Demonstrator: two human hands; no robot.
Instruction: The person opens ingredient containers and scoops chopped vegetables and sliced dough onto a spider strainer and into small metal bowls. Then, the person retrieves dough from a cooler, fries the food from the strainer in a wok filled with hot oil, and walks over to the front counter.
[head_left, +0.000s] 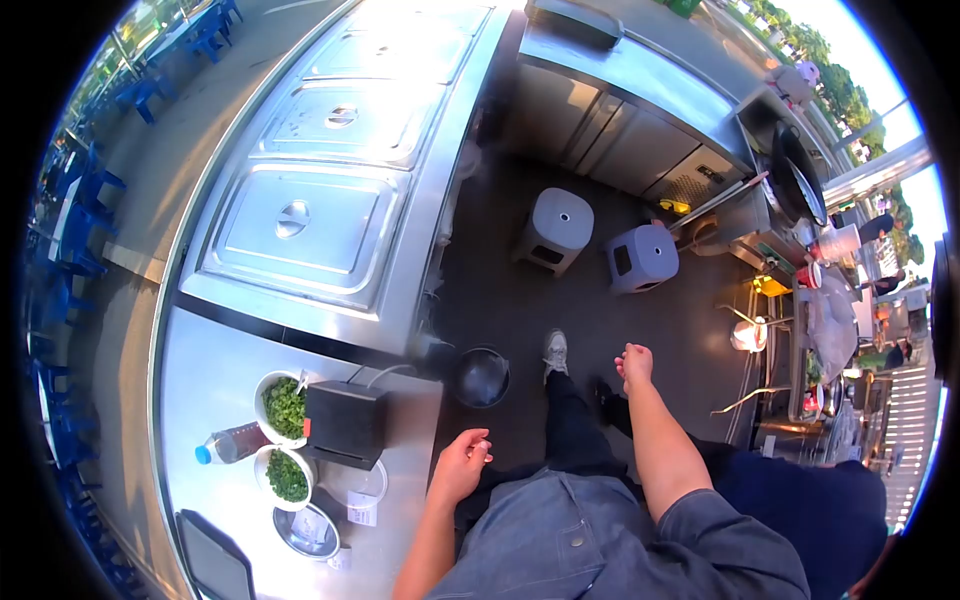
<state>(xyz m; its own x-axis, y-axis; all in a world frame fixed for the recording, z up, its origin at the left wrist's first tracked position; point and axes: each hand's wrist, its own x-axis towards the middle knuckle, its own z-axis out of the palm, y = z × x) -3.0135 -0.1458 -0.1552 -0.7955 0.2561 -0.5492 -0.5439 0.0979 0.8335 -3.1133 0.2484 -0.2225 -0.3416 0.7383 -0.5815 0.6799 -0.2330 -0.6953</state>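
My left hand [462, 465] is beside the right edge of the steel counter [410, 450], its fingers loosely curled, and no object shows in it. Out over the dark floor, my right hand [634, 367] is closed in a loose fist with nothing visible inside. Nearest to my left hand on the counter stands a black box-shaped device [345, 420] with a cable. Left of it are a white bowl of chopped greens [283, 405], a second bowl of greens [285, 477], a bottle with a blue cap [230, 443] and a metal bowl [305, 528] with a paper label.
Lidded steel food wells [300, 225] line the left side. Ahead on the floor stand two plastic stools [560, 225] and a round dark pan-like object [481, 377]. A co-worker in dark clothes [810, 520] is close on my right, near a wok [795, 175] and cluttered shelves.
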